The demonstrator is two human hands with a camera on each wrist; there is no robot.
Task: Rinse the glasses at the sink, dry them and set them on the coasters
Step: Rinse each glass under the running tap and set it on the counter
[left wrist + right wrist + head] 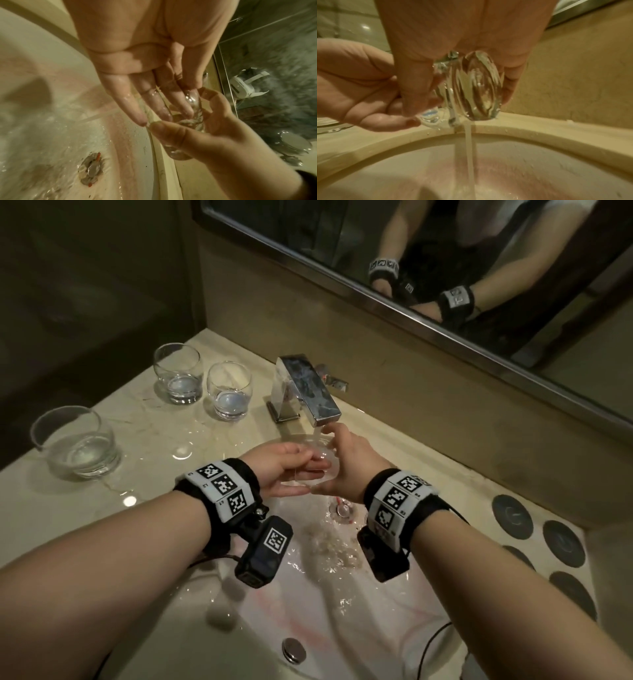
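A clear glass (323, 462) lies on its side over the sink (342, 628), under water running from the chrome faucet (308, 388). My right hand (346, 460) grips it, thumb and fingers curled round its wall near the thick base (481, 86). My left hand (301, 469) comes in from the left with straight, wet fingers (163, 102) reaching into the mouth of the glass (192, 119). The stream (468, 148) falls past the glass into the basin. Dark round coasters (512, 517) lie on the counter at the right, bare.
Three more clear glasses (178, 378) (228, 392) (77, 443) stand on the wet marble counter left of the faucet. The drain (342, 508) sits below my hands. A mirror (445, 251) runs along the back wall.
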